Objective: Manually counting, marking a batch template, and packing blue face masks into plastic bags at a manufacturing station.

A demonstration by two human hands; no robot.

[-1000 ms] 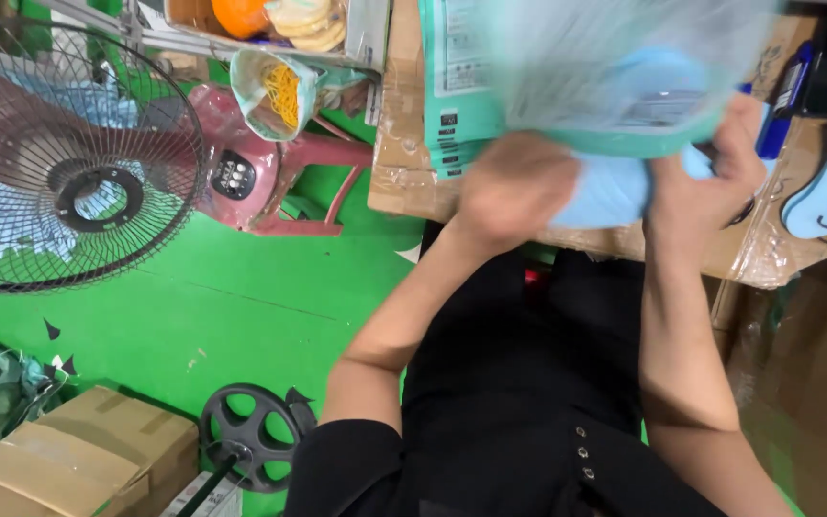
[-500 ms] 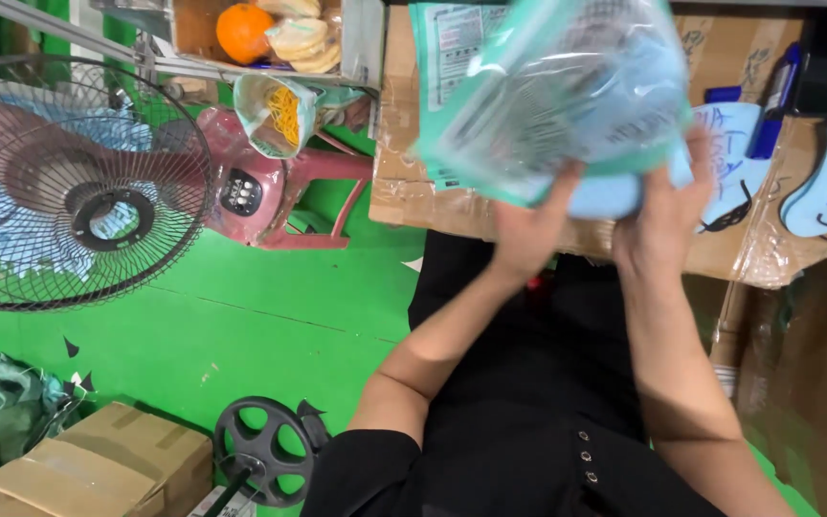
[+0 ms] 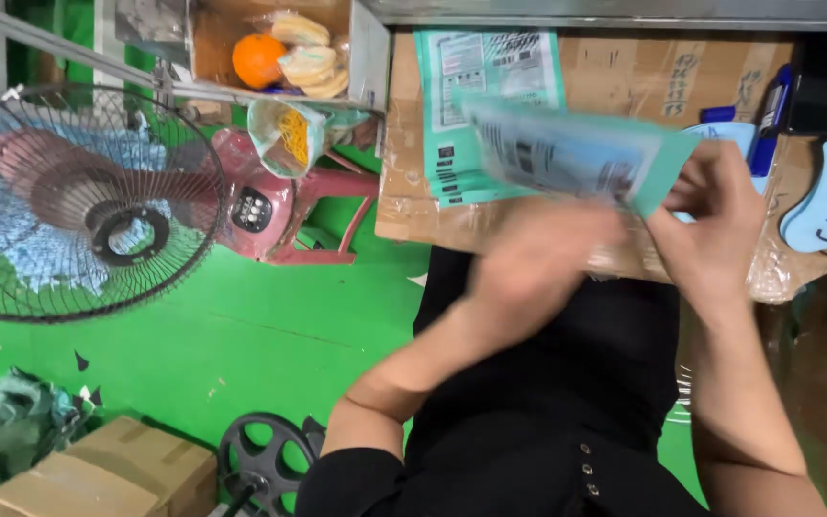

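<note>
while both hands (image 3: pixel 710 215) grip it, teal mailer bag (image 3: pixel 576 158), long axis left-right

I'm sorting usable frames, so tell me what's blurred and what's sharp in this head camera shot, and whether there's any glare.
Head view: the left hand and the teal mailer bag are smeared by motion blur; the right hand is softer but readable; the fan, orange and green floor are sharp. Lighting is even, with mild sheen on the plastic wrap at the cardboard worktop's edge.
</note>
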